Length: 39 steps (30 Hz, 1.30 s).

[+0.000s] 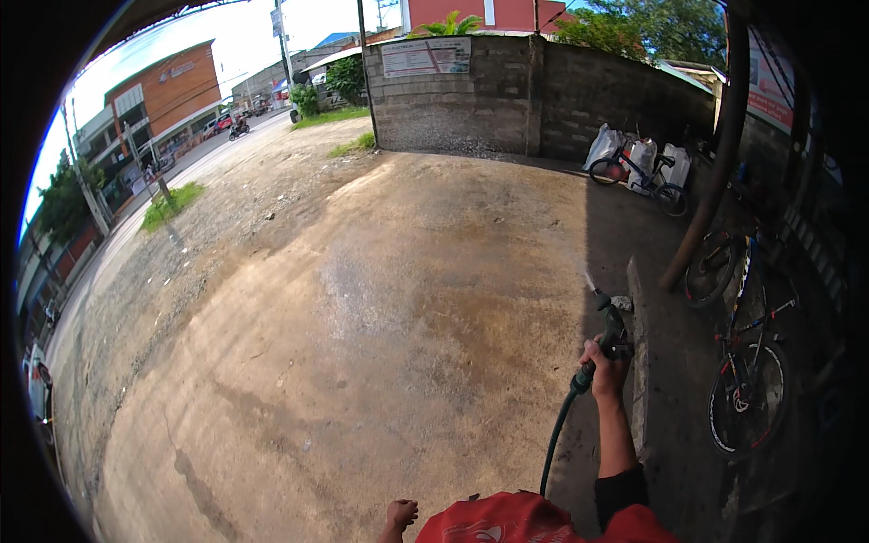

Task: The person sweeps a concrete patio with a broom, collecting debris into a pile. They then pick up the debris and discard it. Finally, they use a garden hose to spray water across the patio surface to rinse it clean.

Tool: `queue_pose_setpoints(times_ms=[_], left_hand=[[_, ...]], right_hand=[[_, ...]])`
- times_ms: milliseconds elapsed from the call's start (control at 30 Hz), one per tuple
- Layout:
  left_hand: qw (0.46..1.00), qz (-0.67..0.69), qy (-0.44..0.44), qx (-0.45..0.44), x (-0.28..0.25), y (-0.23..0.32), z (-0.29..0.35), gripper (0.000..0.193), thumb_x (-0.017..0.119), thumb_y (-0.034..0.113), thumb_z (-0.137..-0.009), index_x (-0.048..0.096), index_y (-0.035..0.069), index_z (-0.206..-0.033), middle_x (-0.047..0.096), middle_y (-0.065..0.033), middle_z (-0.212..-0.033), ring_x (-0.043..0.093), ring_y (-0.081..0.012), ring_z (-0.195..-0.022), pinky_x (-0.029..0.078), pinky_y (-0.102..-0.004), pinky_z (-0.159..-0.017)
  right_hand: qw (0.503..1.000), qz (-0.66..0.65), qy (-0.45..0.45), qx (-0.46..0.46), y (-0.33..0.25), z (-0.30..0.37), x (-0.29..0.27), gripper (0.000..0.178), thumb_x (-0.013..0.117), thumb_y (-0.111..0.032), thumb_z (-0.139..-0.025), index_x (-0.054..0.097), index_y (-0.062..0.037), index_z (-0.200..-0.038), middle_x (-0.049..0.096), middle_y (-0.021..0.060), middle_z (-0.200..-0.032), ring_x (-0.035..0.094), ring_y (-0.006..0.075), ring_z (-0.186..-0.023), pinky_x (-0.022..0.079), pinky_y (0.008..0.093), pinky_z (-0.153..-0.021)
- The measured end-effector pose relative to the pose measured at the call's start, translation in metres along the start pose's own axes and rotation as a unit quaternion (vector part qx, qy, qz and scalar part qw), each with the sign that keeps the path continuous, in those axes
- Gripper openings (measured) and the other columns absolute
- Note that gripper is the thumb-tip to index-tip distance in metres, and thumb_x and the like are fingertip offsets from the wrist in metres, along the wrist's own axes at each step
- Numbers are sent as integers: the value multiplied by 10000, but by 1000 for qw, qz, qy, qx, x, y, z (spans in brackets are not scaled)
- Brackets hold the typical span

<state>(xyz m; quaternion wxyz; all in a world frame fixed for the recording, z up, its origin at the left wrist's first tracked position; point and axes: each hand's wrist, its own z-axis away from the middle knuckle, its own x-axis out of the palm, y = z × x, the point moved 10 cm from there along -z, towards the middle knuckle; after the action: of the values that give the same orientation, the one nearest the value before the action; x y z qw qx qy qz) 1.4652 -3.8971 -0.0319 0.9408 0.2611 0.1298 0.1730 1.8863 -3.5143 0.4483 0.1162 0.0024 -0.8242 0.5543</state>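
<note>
Red shirt (498,520) was closest. The right hand (606,365) was wrapped round the green sprayer (613,321), over the ground (453,235) near its right edge; I couldn't tell if the left hand (401,514) was closed. Water (590,282) squirted out. Much ground looked dry, so plenty seemed left.

Your right hand (605,358) grips a dark green spray nozzle (614,319), its hose (558,434) running down toward you, water (590,281) leaving its tip above the pavement (434,380). Your left hand (401,514) hangs low; a bicycle (740,398) is far right.
</note>
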Motion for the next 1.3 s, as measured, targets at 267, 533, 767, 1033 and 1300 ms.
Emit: queue_pose_setpoints(times_ms=[267,533,767,1033,1300], left_hand=[[1000,-3,-1,-8,-9,-19,2,242,665,176,-896,674,0,-1062,684,-77,-802,639,-174,-608,477,-308,-499],[1000,-19,-13,-6,-16,-37,4,261,660,203,-904,677,-1,-1065,690,-71,-811,654,-180,-636,494,-315,-525],[996,-75,-47,-27,-9,-54,7,314,640,240,-940,665,21,-1164,716,-118,-1002,695,-236,-784,551,-351,-626],[995,-80,-53,-5,1,-51,8,313,630,246,-940,647,21,-1156,704,-111,-979,677,-231,-765,541,-375,-635],[991,-117,-63,-2,14,-55,22,350,638,248,-934,634,22,-1201,711,-128,-1015,698,-252,-820,569,-384,-682]], right_hand=[[997,-15,-56,40,18,22,-1,190,731,-132,-847,578,-52,-926,579,35,-691,599,148,-616,537,342,-625],[994,-3,-79,69,30,55,-12,165,727,-142,-875,604,-43,-922,604,36,-686,612,160,-633,519,352,-634],[989,10,-67,131,36,88,-29,213,731,-116,-835,562,-53,-947,580,45,-688,599,162,-612,509,336,-626],[985,-6,-105,139,32,125,-65,218,747,-111,-824,575,-53,-945,590,49,-702,600,170,-601,524,356,-611],[982,-20,-84,169,16,178,-130,172,731,-75,-815,581,-59,-899,597,47,-690,602,156,-591,509,338,-592]])
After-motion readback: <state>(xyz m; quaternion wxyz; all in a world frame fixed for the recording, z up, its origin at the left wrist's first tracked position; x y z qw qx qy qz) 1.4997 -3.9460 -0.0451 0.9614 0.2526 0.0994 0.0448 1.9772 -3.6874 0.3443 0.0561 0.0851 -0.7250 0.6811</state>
